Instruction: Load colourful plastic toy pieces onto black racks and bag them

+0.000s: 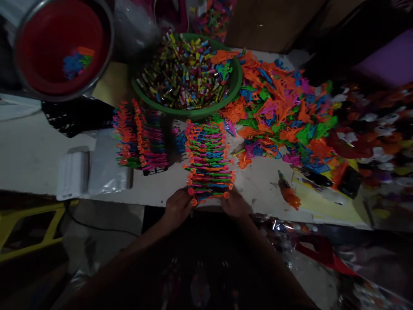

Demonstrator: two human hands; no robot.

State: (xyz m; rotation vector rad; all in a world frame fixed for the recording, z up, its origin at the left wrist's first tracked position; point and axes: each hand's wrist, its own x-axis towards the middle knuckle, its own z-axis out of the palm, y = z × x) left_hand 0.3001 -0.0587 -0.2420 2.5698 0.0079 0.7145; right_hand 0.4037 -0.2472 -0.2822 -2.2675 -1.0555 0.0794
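A long row of thin plastic pieces (209, 161) in orange, pink, green and blue, with round orange ends along both sides, lies on the white table in front of me. At its near left corner my left hand (178, 207) is closed, fingers curled on the nearest pieces. My right hand (234, 204) grips the near right corner in the same way. Dim light hides the fingertips of both hands. Left of this row, two similar rows of plastic pieces (150, 142) stand side by side.
Behind the row sits a green basin (193, 114) full of small wrapped sticks. A heap of bright plastic pieces (277, 103) spreads to its right. Clear plastic bags (109, 165) and a white box (72, 174) lie at left. A red bowl (58, 47) stands at the upper left.
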